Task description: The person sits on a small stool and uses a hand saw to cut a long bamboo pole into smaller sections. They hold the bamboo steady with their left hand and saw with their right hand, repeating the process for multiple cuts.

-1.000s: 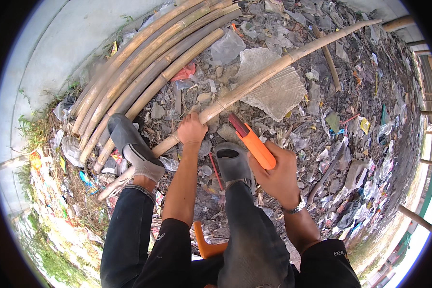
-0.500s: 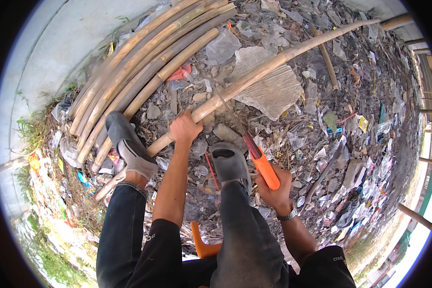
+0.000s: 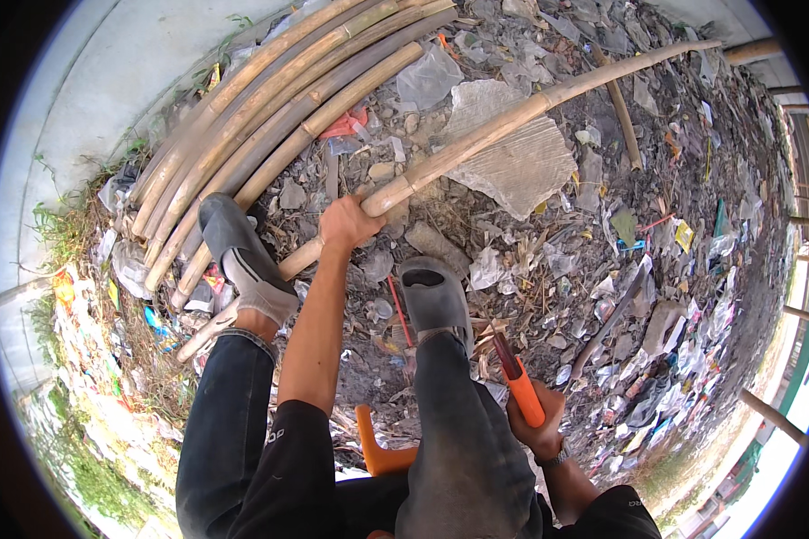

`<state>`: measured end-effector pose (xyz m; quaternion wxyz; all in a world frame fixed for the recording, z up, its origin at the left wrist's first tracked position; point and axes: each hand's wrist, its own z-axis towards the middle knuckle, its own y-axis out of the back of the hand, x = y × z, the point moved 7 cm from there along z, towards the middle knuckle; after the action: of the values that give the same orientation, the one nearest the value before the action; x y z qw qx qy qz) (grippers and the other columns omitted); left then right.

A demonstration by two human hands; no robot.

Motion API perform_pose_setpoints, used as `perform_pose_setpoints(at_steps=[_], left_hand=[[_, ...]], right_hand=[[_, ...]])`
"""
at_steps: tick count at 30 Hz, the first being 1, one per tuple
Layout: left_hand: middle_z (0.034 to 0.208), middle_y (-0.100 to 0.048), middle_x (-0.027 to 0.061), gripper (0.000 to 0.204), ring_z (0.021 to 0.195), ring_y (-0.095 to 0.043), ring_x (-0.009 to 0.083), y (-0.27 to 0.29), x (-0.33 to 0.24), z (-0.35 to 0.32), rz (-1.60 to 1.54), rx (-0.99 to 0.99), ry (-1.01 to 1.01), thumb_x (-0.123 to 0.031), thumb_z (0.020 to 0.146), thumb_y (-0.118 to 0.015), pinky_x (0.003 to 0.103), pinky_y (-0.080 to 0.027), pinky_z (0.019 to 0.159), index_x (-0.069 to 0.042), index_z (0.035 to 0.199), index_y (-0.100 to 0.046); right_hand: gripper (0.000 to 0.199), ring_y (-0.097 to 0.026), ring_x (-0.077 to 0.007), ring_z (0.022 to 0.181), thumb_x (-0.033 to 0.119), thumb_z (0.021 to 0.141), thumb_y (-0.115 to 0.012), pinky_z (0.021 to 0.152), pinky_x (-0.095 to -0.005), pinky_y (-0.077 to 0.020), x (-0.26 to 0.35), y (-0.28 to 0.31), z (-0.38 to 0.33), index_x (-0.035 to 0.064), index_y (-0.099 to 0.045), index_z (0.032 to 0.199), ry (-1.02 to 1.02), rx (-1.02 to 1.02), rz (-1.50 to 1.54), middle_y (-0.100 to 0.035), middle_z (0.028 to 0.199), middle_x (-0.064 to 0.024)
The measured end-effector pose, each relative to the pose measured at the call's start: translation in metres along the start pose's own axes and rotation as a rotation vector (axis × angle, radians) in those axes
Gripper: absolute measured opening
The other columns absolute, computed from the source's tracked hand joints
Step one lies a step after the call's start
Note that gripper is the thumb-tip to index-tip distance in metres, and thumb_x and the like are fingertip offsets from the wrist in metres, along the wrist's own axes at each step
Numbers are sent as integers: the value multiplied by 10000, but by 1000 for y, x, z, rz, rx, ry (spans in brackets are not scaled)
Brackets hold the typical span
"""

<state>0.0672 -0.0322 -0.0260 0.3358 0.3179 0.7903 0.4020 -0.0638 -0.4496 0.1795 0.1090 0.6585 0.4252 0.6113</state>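
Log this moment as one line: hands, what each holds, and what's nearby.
left hand: grips bamboo pole | right hand: holds orange-handled tool by knee | left foot: on pole | stacked bamboo: left

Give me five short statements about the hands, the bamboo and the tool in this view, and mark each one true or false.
1. The left hand grips a long bamboo pole. True.
2. The right hand is empty. False: it holds an orange-handled tool.
3. A bundle of bamboo poles lies to the person's left, beside the concrete slab. True.
4. The ground is clean swept soil. False: the littered ground is strewn with plastic scraps and debris.
5. Both hands hold the same pole. False: only the left hand does; the right hand sits low beside the right leg.
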Motion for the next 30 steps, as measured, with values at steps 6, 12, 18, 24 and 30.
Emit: perform_pose_setpoints(at_steps=[6,12,18,24,30], left_hand=[[1054,-768,257,526,1028,-746,409,2,-6,2,-32,-35,84,-460,778,-748,491,-590,932,-66,1123,-792],[1071,-769,253,526,1028,-744,416,-5,3,1,0,-18,87,-432,760,-744,487,-585,953,-87,1154,-795],[1015,-773,252,501,998,-751,419,8,-3,1,4,-78,87,-436,761,-761,497,-597,919,-66,1099,-795],[958,-768,261,461,941,-754,444,1,0,-2,28,-175,71,-432,790,-750,509,-608,879,-59,1060,-786],[940,-776,166,373,869,-769,378,-22,9,0,96,-325,61,-376,764,-781,491,-623,795,-100,1005,-706]], right_hand=[[122,-596,-106,558,68,806,-759,547,-299,-473,-28,-43,56,18,-650,782,-244,-259,202,-618,632,-63],[97,-612,-115,531,46,809,-755,509,-319,-475,-41,28,81,-11,-676,805,7,70,125,-632,621,-64],[161,-593,-153,558,93,858,-798,566,-291,-475,23,40,81,-13,-677,847,-171,32,177,-622,641,-62],[408,-713,-161,853,56,920,-756,783,-303,-556,151,95,155,-53,-645,1297,107,74,395,-745,931,-122],[444,-624,-101,798,88,992,-677,709,-266,-512,257,108,246,-93,-578,1386,476,244,336,-684,958,-74]])
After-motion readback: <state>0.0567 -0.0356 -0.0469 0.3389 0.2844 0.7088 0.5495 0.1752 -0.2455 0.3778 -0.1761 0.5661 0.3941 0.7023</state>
